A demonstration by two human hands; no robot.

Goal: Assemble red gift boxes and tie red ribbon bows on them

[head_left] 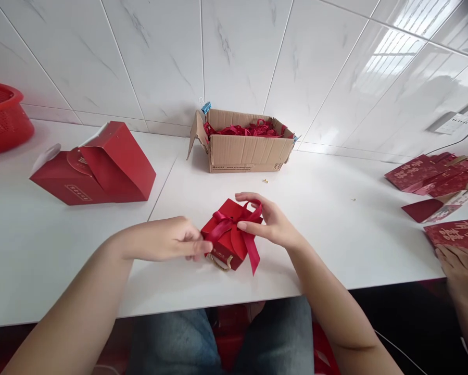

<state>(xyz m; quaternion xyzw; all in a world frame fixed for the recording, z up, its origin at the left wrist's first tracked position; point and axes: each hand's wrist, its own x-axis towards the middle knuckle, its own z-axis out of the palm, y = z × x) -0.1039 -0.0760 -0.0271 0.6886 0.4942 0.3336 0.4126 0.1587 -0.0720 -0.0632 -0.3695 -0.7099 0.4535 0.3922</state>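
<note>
A small red gift box (pixel 234 242), tied with a dark pink satin ribbon (pixel 226 221) in a bow, sits at a slant near the table's front edge. A twisted gold cord handle (pixel 219 263) hangs on its near side. My left hand (pixel 182 242) is closed at the box's left corner, with the ribbon's left tail running to its pinched thumb and fingers. My right hand (pixel 270 221) lies over the box's right side, its fingers apart. Its thumb touches the bow near the knot, and a ribbon loop stands against the fingers. The right tail hangs down loose.
Behind stands a cardboard box (pixel 245 153) of red ribbons. A larger red carton (pixel 101 172) and a red plastic basket (pixel 7 120) are at left. At right are patterned red bags (pixel 432 172) and another person's hand (pixel 462 265). Small gold bits (pixel 265 181) lie on the white table (pixel 319 208).
</note>
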